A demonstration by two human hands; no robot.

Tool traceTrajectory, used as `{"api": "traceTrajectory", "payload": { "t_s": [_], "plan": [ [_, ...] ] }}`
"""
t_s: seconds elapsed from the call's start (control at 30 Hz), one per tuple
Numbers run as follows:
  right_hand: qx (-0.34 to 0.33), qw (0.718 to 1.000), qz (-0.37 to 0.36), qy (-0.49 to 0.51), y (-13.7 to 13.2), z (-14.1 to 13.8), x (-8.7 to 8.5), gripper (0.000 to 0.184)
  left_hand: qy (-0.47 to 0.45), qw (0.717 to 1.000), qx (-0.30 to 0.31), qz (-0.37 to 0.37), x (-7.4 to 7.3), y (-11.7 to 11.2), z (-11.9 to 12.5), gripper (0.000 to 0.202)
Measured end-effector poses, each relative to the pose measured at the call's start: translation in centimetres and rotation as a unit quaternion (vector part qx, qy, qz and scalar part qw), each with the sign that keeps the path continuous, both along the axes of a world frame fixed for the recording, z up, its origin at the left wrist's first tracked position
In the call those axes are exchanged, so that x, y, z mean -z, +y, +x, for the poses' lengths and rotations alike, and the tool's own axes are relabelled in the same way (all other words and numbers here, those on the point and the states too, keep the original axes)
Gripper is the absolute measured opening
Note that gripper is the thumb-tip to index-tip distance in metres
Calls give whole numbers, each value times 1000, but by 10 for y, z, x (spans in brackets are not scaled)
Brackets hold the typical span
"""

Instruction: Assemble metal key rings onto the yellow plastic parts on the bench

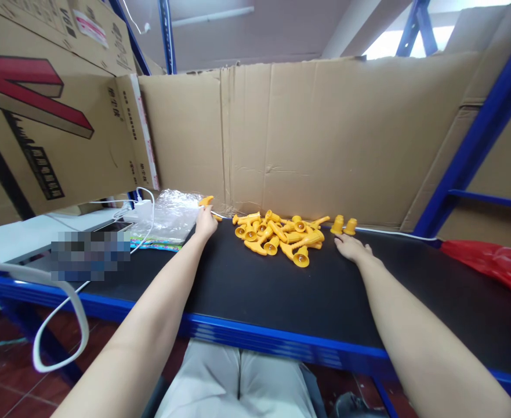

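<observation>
A hammer (205,201) is clamped in the left fingers (207,211), at nine o'clock from the pile (278,231). Two upright cups (337,224) are set at twelve o'clock from the nearer right fingers (341,241), whose spread cannot be told.

1. I am sitting in what looks like a small workshop or packing room
2. My black worktop (238,290) lies on a blue metal frame (281,339), the kind used for storage racking, with a blue upright (468,145) at my right
3. Cardboard sheets (325,145) wall off the back, and a large printed carton (90,168) is at my left
4. Yellow plastic pieces (276,231) lie heaped in front of me, near clear plastic wrapping (174,212)
5. Dark red floor tiles (24,389) show below
</observation>
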State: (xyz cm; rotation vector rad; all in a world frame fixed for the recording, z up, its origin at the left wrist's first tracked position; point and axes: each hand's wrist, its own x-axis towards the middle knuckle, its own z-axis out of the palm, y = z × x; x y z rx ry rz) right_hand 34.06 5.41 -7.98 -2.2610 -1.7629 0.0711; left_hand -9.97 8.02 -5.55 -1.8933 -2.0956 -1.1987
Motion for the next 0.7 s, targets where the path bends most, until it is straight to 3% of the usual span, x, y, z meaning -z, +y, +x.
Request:
{"api": "traceTrajectory", "payload": {
  "t_s": [0.17,0.27,0.5,0.7],
  "plan": [
    [1,1000,8,-2,1,1,1,51,198,975,21,-97,-2,2,-6,49],
    [2,1000,11,-4,2,2,2,50,259,954,25,-150,-4,1,-4,45],
    [1,1000,13,-14,-3,-2,-3,48,281,936,-35,-209,-13,-1,7,35],
    [29,998,23,-45,-14,-21,-26,39,268,939,-30,-213,-17,-6,12,34]
  ]
}}
